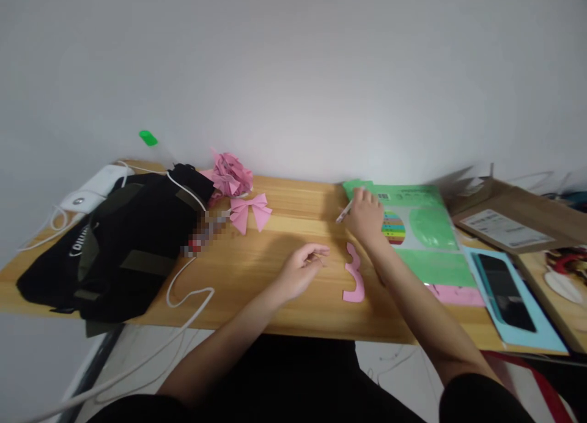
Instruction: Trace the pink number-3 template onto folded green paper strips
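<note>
My right hand point(365, 215) is closed around a thin white pen point(343, 213) whose tip points left, at the left edge of a green paper pack point(426, 224). My left hand point(300, 270) rests on the wooden table point(284, 301) with its fingers curled in a pinch; whatever small thing it may hold I cannot make out. A curved pink paper cutout point(354, 275) lies between my two hands. A pink paper bow point(251, 211) lies farther left, in front of a crumpled pink paper flower point(230, 173).
A black bag point(123, 239) with white cables covers the left of the table. A phone point(504, 288) lies on a light blue sheet at right, next to a cardboard box point(509, 218). A pink sheet point(458, 294) peeks from under the green pack. The wall is close behind.
</note>
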A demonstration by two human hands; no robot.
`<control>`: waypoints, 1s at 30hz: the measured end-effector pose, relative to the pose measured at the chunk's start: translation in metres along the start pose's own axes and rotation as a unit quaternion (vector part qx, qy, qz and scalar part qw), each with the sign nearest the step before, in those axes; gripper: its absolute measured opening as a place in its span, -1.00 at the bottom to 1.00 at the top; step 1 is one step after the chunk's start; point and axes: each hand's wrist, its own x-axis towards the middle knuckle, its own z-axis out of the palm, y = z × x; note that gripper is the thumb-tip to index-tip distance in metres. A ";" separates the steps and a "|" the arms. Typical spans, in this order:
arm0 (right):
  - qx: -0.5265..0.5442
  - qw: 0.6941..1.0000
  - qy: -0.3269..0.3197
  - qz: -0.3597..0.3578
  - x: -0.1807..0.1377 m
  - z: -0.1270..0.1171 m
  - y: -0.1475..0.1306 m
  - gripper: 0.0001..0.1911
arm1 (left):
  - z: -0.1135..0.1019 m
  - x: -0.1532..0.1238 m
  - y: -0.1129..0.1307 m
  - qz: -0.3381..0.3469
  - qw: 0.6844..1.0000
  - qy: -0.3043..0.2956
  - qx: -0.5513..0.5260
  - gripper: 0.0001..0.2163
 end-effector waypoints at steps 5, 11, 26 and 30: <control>0.000 0.988 -0.075 -0.135 -0.049 0.010 -0.039 -0.57 | -0.010 0.006 0.001 0.017 0.998 0.053 0.017 -0.82; 0.015 0.990 -0.071 -0.120 -0.041 0.007 -0.041 -0.42 | -0.024 0.015 -0.006 0.010 0.992 0.123 0.037 -0.72; 0.183 0.972 -0.069 0.133 0.024 0.032 -0.027 -0.52 | 0.004 0.039 0.015 0.003 0.994 0.087 0.064 -0.72; 0.292 0.942 -0.066 0.150 0.027 0.024 -0.020 -0.63 | 0.011 0.052 0.016 0.008 0.993 0.100 0.065 -0.73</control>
